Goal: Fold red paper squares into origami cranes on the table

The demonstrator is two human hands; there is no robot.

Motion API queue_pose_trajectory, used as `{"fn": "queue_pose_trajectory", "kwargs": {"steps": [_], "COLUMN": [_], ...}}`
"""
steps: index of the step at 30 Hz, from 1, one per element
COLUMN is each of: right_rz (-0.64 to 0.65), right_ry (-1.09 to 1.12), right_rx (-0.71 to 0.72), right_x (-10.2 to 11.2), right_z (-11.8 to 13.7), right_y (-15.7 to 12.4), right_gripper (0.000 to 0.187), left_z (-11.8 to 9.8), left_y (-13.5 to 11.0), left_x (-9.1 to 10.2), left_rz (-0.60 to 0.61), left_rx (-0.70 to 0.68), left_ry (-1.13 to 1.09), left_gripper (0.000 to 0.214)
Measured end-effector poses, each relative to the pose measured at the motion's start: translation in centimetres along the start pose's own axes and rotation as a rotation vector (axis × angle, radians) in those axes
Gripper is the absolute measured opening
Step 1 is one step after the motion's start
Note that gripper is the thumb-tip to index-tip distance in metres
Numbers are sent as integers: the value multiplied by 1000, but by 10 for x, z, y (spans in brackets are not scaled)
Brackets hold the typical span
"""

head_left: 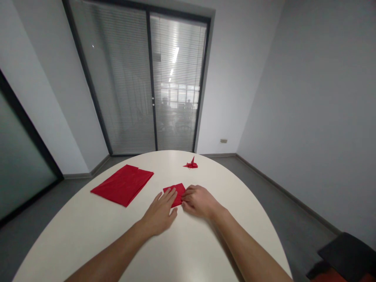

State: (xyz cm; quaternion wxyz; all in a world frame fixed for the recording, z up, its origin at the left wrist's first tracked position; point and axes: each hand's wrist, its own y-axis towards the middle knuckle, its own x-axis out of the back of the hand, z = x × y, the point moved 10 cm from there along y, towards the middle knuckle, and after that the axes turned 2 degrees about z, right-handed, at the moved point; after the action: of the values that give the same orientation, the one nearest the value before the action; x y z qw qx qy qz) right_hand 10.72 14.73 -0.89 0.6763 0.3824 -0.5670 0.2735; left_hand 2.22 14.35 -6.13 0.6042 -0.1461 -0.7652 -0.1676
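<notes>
A small folded square of red paper (178, 190) lies on the white table in front of me, partly covered by both hands. My left hand (161, 212) rests on its left side, fingers stretched out flat and the thumb apart. At the paper's right edge, my right hand (198, 201) has its fingers curled together, pinching or pressing the edge; the fingertips partly hide what they grip. Beyond the hands stands a red origami crane (192, 165), touched by neither hand.
A stack of larger red paper sheets (123, 186) lies on the left of the round white table (88, 235). A dark chair (349, 252) is at the lower right. Behind the table are glass doors with blinds (176, 82).
</notes>
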Motion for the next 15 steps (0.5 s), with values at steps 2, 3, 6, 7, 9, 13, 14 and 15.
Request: {"fn": "queue_pose_trajectory", "kwargs": {"steps": [2, 3, 6, 7, 9, 13, 14, 15], "right_rz": [-20, -24, -3, 7, 24, 33, 35, 37], "right_ry": [21, 35, 84, 101, 127, 147, 148, 147], "right_rx": [16, 20, 15, 13, 19, 22, 18, 12], "right_x": [0, -2, -10, -12, -15, -12, -11, -11], "right_z": [4, 5, 1, 0, -3, -4, -4, -5], "right_y": [0, -1, -3, -4, -5, -6, -5, -5], "right_gripper": [25, 29, 42, 42, 43, 45, 45, 46], "left_z": [1, 1, 2, 2, 5, 10, 12, 12], "left_y": [0, 0, 0, 0, 0, -2, -3, -4], "left_x": [0, 0, 0, 1, 3, 10, 12, 14], "left_rz": [-2, -4, -22, -32, -58, -134, -154, -174], "left_rx": [0, 0, 9, 21, 69, 182, 201, 214], "left_ry": [-6, -7, 11, 25, 57, 119, 131, 139], "left_gripper": [58, 59, 58, 57, 56, 57, 57, 58]}}
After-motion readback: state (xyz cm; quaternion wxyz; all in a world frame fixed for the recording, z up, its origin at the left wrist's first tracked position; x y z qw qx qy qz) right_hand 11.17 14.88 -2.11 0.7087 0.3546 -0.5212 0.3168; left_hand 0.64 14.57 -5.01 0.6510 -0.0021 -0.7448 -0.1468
